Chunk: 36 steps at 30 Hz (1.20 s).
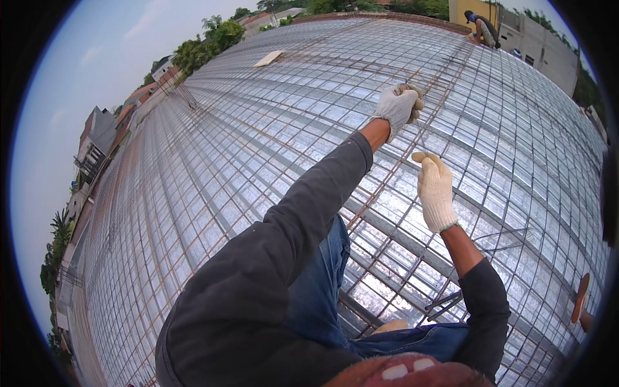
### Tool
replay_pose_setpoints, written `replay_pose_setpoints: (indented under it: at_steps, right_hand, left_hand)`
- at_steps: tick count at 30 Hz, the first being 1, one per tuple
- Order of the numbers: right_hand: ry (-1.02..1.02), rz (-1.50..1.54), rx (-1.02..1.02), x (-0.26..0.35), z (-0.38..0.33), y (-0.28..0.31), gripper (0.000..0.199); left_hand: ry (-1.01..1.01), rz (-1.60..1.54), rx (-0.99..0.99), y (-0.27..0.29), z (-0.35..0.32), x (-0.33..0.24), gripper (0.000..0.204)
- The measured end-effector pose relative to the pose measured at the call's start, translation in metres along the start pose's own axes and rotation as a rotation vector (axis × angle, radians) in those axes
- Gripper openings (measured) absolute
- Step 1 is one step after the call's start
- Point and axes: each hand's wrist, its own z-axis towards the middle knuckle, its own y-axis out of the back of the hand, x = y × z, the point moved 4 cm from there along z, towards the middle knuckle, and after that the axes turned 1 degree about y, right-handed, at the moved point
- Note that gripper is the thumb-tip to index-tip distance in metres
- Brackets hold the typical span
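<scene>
A grid of thin steel reinforcing bars (480,138) lies over shiny ribbed metal decking (380,293). My left hand (398,108), in a pale knit work glove, reaches forward just above a line of rusty bars (442,97). Its fingers are curled closed; what they hold, if anything, is hidden. Nearer to me and slightly right, my right hand (436,193) is raised over the grid in a matching glove. Thumb and fingers pinch together at the tips, and a thin wire (423,143) seems to run up from them toward my left hand.
Dark loose bars (445,306) lie near my right knee. A pale flat board (268,59) rests on the grid farther off. At the far right edge another person (483,29) crouches. Upright bars (187,97) stand at the far left. A brown flat object (581,298) shows at right.
</scene>
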Motion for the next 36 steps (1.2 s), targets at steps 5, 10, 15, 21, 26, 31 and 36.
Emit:
replay_pose_setpoints:
  at_steps: [5,10,15,21,26,31,36]
  right_hand:
    - [0.392,-0.452,-0.015,0.019,0.002,-0.014,0.054]
    - [0.196,-0.515,-0.057,0.01,0.007,0.004,0.064]
    - [0.272,-0.531,-0.024,0.002,0.001,-0.001,0.064]
    - [0.316,-0.5,0.022,0.012,0.0,-0.018,0.067]
    - [0.254,-0.492,0.065,0.013,0.0,-0.008,0.065]
    - [0.112,-0.641,0.086,0.001,0.005,0.035,0.051]
    - [0.104,-0.723,0.065,-0.006,-0.029,0.112,0.047]
  left_hand:
    - [0.152,-0.214,-0.158,0.011,-0.003,0.009,0.018]
    - [0.274,-0.585,0.031,-0.003,-0.013,-0.005,0.021]
    - [0.289,-0.823,0.009,-0.012,-0.017,-0.009,0.032]
    - [0.005,-0.425,-0.165,0.0,-0.017,-0.019,0.027]
    - [-0.082,-0.138,0.075,0.013,-0.019,-0.018,0.018]
    - [-0.002,-0.086,0.392,0.003,-0.029,0.055,0.036]
    - [0.325,-0.124,0.647,-0.065,-0.063,0.183,0.04]
